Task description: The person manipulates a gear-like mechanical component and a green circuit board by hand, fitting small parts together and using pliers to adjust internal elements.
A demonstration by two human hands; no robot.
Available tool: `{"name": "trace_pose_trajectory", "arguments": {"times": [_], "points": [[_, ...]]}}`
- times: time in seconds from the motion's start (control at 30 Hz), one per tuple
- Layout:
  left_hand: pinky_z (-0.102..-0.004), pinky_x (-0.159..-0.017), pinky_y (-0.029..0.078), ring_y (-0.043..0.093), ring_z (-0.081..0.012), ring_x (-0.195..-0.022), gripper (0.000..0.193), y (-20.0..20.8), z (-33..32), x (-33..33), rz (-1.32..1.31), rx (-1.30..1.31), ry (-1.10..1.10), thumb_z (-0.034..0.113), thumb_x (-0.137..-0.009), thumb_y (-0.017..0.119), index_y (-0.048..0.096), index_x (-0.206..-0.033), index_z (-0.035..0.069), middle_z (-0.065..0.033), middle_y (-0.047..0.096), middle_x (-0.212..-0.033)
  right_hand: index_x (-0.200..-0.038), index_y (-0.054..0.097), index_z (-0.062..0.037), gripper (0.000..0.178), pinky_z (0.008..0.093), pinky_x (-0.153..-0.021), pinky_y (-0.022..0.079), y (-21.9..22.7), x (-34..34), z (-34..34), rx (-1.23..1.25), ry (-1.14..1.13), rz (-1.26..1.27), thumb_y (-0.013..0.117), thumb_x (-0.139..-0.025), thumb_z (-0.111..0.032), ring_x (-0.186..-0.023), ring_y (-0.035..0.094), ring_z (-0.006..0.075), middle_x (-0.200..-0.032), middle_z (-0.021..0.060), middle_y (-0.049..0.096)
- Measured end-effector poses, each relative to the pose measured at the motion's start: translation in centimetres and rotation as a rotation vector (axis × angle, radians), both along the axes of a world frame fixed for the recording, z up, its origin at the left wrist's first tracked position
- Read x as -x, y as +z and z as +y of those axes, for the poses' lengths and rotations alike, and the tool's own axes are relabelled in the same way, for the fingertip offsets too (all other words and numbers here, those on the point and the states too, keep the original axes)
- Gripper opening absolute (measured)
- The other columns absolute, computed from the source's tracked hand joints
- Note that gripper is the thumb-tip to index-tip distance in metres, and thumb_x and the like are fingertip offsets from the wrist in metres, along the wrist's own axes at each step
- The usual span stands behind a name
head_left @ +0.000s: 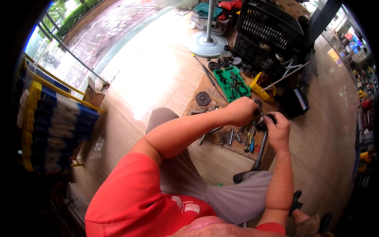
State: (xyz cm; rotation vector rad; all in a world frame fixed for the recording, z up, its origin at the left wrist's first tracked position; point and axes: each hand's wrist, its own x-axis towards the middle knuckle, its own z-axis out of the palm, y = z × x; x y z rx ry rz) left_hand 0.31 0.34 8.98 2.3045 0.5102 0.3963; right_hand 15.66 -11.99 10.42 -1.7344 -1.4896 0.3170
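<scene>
Both of my hands meet over a worn brown board (219, 139) on the floor. My left hand (244, 111) is closed, its fingers curled beside a dark metal part (257, 103). Close by on its right, my right hand (279, 128) pinches with thumb and fingertips at something small, mostly hidden by the fingers. Below them lie screwdrivers (252, 143) and a long dark bar (261, 152). An open green tool case (223, 82) sits beyond my left hand, with a round black wheel (203, 98) to its left.
A yellow container (257, 83) stands beyond my hands, near black crates (266, 25). Farther off is a pole on a round base (199, 46). At the left are a rack with yellow bars (89, 113) and a cardboard box (93, 96). A black shoe (296, 202) shows at the lower right.
</scene>
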Motion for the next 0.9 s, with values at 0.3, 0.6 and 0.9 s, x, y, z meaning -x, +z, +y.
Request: {"name": "trace_pose_trajectory", "arguments": {"times": [0.3,0.6,0.9], "points": [[-0.0431,-0.066,0.049,0.063,-0.0336,-0.074,0.007,-1.7,-0.3,-0.4,-0.196,-0.48,-0.06,0.011,-0.075,0.06,0.064,-0.08,0.008,-0.0109,0.062,-0.075,-0.089,0.065,0.0032,0.013,0.0263,-0.058,0.043,-0.9,-0.7,0.0,0.226,-0.133,0.446,0.069,-0.086,-0.008,-0.063,0.049,0.0059,-0.064,-0.0008,0.057],[-0.0442,-0.068,0.049,0.064,-0.0353,-0.074,0.018,-1.2,-0.9,-0.8,-0.101,-0.114,0.044,0.018,-0.086,0.062,0.067,-0.086,0.001,-0.0149,0.066,-0.077,-0.088,0.063,0.0033,0.01,0.0302,-0.062,0.047,-0.5,-0.3,0.0,-0.01,-0.086,0.08,0.067,-0.085,-0.005,-0.066,0.059,0.0174,-0.074,0.0111,0.063],[-0.038,-0.069,0.051,0.065,-0.0317,-0.071,0.027,-1.0,0.5,-0.4,-0.016,0.275,0.019,0.025,-0.088,0.067,0.071,-0.097,0.001,-0.0207,0.067,-0.081,-0.09,0.064,0.0042,0.014,0.0315,-0.065,0.048,-0.6,0.0,0.1,0.04,-0.065,0.101,0.069,-0.084,-0.008,-0.069,0.062,0.0218,-0.078,0.0159,0.064]]}}
